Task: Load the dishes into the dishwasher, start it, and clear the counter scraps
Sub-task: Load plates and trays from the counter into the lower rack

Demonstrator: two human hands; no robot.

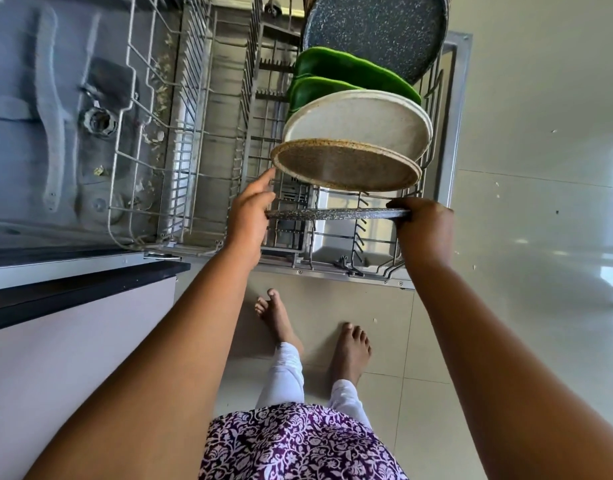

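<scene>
I look straight down into the pulled-out lower rack (208, 140) of the open dishwasher. Both hands hold a dark speckled plate (336, 213) edge-on over the rack's near right slots. My left hand (251, 211) grips its left rim, with the forefinger stretched up to the brown speckled plate (346, 166). My right hand (424, 225) grips the right rim. Behind the brown plate stand a cream plate (360, 121), two green plates (353, 69) and a large dark speckled plate (374, 32), all upright in the rack's right side.
The dishwasher tub floor with spray arm (48, 109) and food crumbs lies at the left. A dark counter edge (83, 282) juts out at the lower left. The open door (332, 271) sits under the rack. My bare feet (312, 334) stand on the tiled floor.
</scene>
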